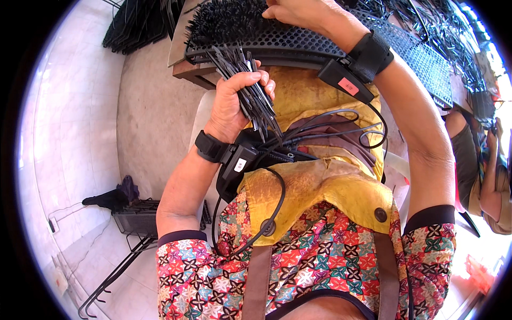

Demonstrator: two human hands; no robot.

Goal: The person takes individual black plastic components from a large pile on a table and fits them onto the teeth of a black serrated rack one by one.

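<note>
My left hand (234,98) is closed around a bundle of thin black strips (256,101), held above my lap with their ends fanning out over and under the fist. Farther up, my right hand (298,12) is at the top edge, over a black perforated tray (309,49). Its fingers are curled together, and whatever they may grip is too small or hidden. Beside those fingers, a dense crop of short black pieces (226,22) stands upright on the left part of the tray.
The tray lies on a wooden table (186,72). Loose black strips (445,32) are heaped at the upper right. Black racks (136,24) stand upper left, another rack (138,221) lower left. A person (488,176) sits at the right. Cables (320,128) run across my yellow apron (314,181).
</note>
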